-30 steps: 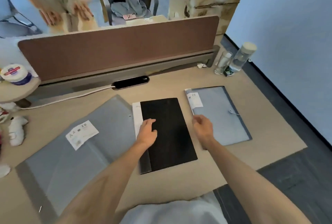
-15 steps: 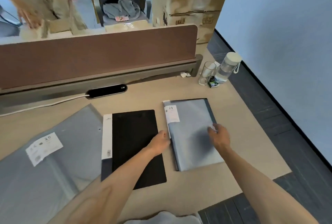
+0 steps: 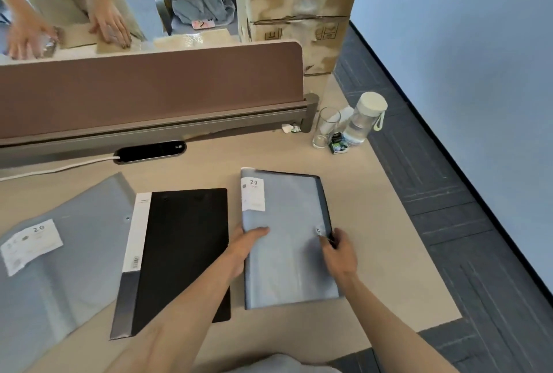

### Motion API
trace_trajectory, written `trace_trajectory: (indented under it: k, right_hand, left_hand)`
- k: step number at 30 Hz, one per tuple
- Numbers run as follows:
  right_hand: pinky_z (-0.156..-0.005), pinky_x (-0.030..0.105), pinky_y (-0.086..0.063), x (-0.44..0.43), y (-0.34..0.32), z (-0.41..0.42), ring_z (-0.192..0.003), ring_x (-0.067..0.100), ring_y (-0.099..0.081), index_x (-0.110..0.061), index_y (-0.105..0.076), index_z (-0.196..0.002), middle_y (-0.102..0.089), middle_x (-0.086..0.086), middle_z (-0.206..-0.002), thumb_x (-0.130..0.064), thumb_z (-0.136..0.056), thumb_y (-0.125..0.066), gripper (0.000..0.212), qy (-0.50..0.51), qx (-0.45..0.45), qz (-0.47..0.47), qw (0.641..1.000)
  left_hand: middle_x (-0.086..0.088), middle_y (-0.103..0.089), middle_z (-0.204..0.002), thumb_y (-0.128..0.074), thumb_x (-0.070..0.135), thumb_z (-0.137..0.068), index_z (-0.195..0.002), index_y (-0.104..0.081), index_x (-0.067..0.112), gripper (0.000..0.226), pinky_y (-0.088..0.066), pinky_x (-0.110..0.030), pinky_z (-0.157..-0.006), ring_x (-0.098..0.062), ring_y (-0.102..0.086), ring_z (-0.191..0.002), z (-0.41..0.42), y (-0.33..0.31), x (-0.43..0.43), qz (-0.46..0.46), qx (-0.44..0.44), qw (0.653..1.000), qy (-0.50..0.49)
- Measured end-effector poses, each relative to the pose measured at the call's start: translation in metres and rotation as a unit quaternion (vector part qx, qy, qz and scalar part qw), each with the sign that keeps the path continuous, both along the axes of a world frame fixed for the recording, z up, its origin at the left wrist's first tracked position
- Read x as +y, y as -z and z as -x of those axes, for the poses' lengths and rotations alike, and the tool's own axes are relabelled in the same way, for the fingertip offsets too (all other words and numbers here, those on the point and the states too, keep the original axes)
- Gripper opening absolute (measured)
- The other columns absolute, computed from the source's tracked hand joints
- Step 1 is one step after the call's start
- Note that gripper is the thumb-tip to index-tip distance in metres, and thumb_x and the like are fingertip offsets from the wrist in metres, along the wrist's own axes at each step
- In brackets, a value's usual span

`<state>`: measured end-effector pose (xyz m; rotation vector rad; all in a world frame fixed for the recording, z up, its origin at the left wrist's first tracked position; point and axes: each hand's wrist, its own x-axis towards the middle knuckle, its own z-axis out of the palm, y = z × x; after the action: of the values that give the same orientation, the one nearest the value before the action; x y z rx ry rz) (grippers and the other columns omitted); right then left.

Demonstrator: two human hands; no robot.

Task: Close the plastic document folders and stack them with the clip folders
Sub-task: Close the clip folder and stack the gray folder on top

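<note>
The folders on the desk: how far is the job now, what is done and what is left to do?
Done: the right plastic folder lies closed. In hand: the left hand grips its left edge and the right hand pinches at its fastener on the right edge. Left: the left plastic folder lies open, and nothing is stacked on the black clip folder yet.

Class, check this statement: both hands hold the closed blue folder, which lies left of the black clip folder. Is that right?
No. The head view shows the closed blue folder lying right of the black clip folder, not left. The left hand and right hand do both hold it.
</note>
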<state>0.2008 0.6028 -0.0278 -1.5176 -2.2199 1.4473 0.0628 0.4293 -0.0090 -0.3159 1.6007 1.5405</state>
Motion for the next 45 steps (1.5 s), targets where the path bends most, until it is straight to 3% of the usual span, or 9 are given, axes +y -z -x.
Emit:
trace_trajectory:
  k: [5, 10, 16, 20, 22, 31, 36, 42, 45]
  right_hand:
    - [-0.059, 0.023, -0.040, -0.026, -0.007, 0.015, -0.070, 0.013, -0.055, -0.017, -0.062, -0.079, -0.063, -0.001, -0.077, -0.025, -0.091, -0.059, 0.015, -0.005, 0.019, 0.065, 0.998]
    - [-0.065, 0.032, -0.043, -0.084, -0.003, 0.063, -0.081, 0.025, -0.063, -0.009, -0.065, -0.087, -0.068, 0.008, -0.083, -0.031, -0.091, -0.057, 0.024, -0.044, 0.028, 0.103, 0.993]
    - [-0.054, 0.028, -0.039, -0.172, -0.001, 0.117, -0.066, 0.021, -0.054, -0.007, -0.062, -0.077, -0.060, 0.008, -0.073, -0.017, -0.084, -0.061, 0.012, -0.080, 0.024, 0.131, 0.988]
    - [-0.073, 0.032, -0.050, -0.200, 0.014, 0.133, -0.082, 0.026, -0.060, -0.006, -0.065, -0.089, -0.064, 0.010, -0.089, -0.027, -0.086, -0.056, 0.024, -0.065, -0.040, 0.111, 0.991]
    - [-0.085, 0.040, -0.053, -0.203, 0.024, 0.136, -0.092, 0.030, -0.062, -0.008, -0.064, -0.094, -0.065, 0.013, -0.100, -0.033, -0.080, -0.055, 0.030, -0.071, -0.055, 0.089, 0.992]
    - [-0.083, 0.040, -0.055, -0.161, 0.041, 0.106, -0.092, 0.031, -0.062, -0.008, -0.063, -0.105, -0.063, 0.015, -0.106, -0.027, -0.075, -0.061, 0.036, -0.077, -0.075, 0.052, 0.993]
    - [-0.080, 0.039, -0.051, -0.088, 0.035, 0.074, -0.093, 0.034, -0.061, -0.010, -0.060, -0.113, -0.062, 0.017, -0.107, -0.028, -0.077, -0.059, 0.040, -0.083, -0.111, 0.007, 0.990]
    - [-0.078, 0.040, -0.051, -0.015, 0.021, 0.047, -0.086, 0.034, -0.059, -0.015, -0.055, -0.091, -0.061, 0.018, -0.099, -0.026, -0.081, -0.061, 0.016, -0.127, -0.130, -0.012, 0.983]
    - [-0.093, 0.043, -0.048, -0.007, 0.013, 0.047, -0.109, 0.035, -0.051, -0.013, -0.061, -0.099, -0.055, 0.014, -0.115, -0.025, -0.080, -0.060, 0.022, -0.141, -0.107, -0.056, 0.983]
  left_hand:
    - [-0.011, -0.072, -0.106, -0.075, 0.015, -0.076, -0.112, -0.062, 0.016, 0.038, -0.056, -0.041, -0.083, -0.029, -0.069, -0.096, 0.014, -0.010, -0.057, -0.011, 0.031, 0.999, 0.024]
    - [-0.011, -0.071, -0.105, -0.075, 0.015, -0.076, -0.112, -0.060, 0.017, 0.039, -0.055, -0.040, -0.081, -0.029, -0.067, -0.097, 0.034, -0.020, -0.134, 0.000, 0.056, 0.998, -0.010]
    - [-0.005, -0.067, -0.106, -0.074, 0.008, -0.078, -0.117, -0.054, 0.015, 0.045, -0.053, -0.031, -0.071, -0.022, -0.066, -0.089, 0.058, -0.014, -0.215, 0.071, 0.133, 0.985, -0.085]
    - [-0.004, -0.062, -0.116, -0.077, 0.029, -0.063, -0.123, -0.052, 0.011, 0.067, -0.051, -0.038, -0.092, -0.025, -0.060, -0.105, 0.080, 0.009, -0.250, 0.185, 0.165, 0.968, -0.028]
    - [-0.008, -0.061, -0.119, -0.074, 0.019, -0.069, -0.123, -0.049, 0.008, 0.060, -0.049, -0.042, -0.096, -0.027, -0.060, -0.107, 0.088, 0.021, -0.255, 0.169, 0.150, 0.974, -0.007]
    - [-0.010, -0.063, -0.110, -0.065, 0.004, -0.082, -0.117, -0.054, 0.005, 0.037, -0.046, -0.029, -0.079, -0.024, -0.061, -0.092, 0.076, -0.002, -0.210, 0.126, 0.125, 0.984, 0.034]
    - [0.000, -0.063, -0.122, -0.071, 0.031, -0.067, -0.124, -0.053, 0.017, 0.062, -0.046, -0.036, -0.099, -0.020, -0.060, -0.109, 0.053, 0.005, -0.145, 0.099, 0.106, 0.985, 0.093]
    - [-0.004, -0.063, -0.116, -0.054, 0.017, -0.092, -0.119, -0.054, 0.016, 0.026, -0.043, -0.032, -0.092, -0.021, -0.059, -0.106, 0.030, 0.000, -0.078, 0.056, 0.072, 0.991, 0.099]
    - [-0.009, -0.066, -0.111, -0.052, 0.022, -0.092, -0.114, -0.058, 0.015, 0.024, -0.046, -0.036, -0.085, -0.020, -0.057, -0.093, 0.030, 0.010, -0.073, 0.091, 0.078, 0.989, 0.090]
